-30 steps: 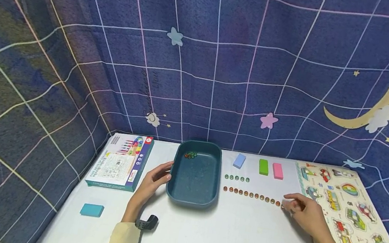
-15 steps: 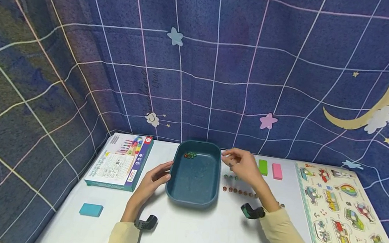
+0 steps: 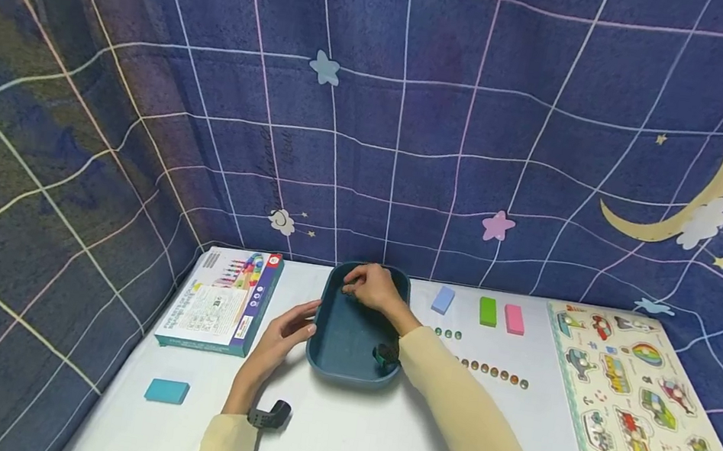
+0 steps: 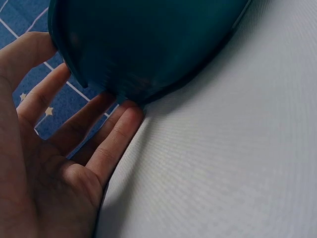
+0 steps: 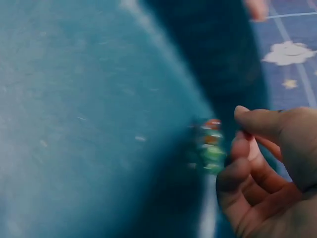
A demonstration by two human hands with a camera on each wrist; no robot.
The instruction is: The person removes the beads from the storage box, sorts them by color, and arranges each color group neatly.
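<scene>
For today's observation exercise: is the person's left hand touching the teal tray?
Touching. In the left wrist view, the fingers of the left hand lie straight against the outer wall of the teal tray; the head view agrees.

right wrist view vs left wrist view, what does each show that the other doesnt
Only the right wrist view shows the inside of the teal tray, a small cluster of red and green beads in its corner, and the right hand with fingers curled beside them; blur hides whether it holds a bead. Only the left wrist view shows the left hand, fingers straight, touching the tray's outer wall, and the white table. Both show the tray and the blue starry cloth.
</scene>
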